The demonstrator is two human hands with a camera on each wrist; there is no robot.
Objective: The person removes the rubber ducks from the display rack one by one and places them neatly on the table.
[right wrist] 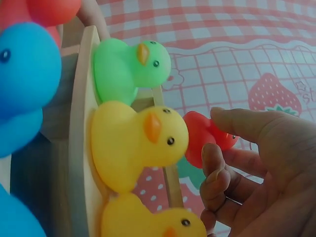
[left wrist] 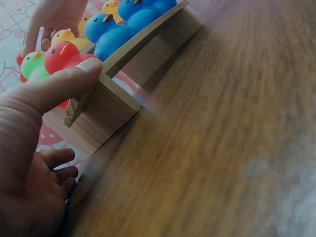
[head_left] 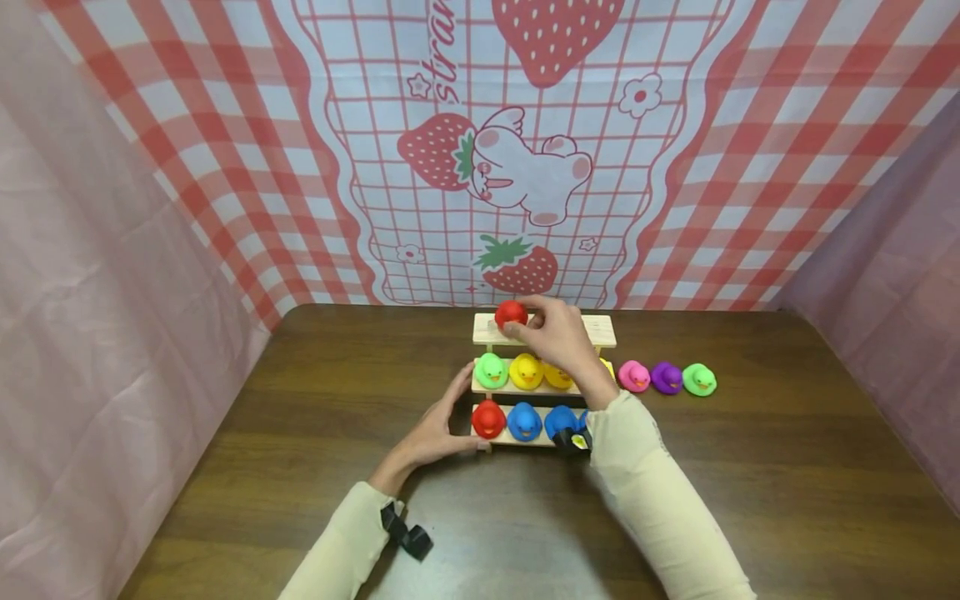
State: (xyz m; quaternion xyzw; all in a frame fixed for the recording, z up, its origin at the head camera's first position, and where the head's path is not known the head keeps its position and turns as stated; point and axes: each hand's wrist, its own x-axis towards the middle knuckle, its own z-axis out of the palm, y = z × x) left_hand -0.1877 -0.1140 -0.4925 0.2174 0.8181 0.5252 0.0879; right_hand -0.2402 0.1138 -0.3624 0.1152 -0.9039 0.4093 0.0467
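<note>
My right hand (head_left: 558, 333) pinches a red rubber duck (head_left: 511, 317) between thumb and fingers at the left part of the top tier of a wooden three-tier rack (head_left: 585, 331). Whether the duck touches that tier I cannot tell. My left hand (head_left: 438, 425) is spread along the rack's left end; its thumb (left wrist: 74, 81) rests on the bottom tier's corner beside another red duck (head_left: 488, 419). The middle tier holds a green duck (head_left: 492, 371) and yellow ducks (head_left: 527, 372). Blue ducks (head_left: 523, 422) stand on the bottom tier, partly hidden by my right sleeve.
Right of the rack, a pink duck (head_left: 633, 377), a purple duck (head_left: 667, 378) and a second green duck (head_left: 700, 380) stand in a row on the brown wooden table (head_left: 787, 467). Behind the table hangs a checked strawberry cloth (head_left: 540, 167).
</note>
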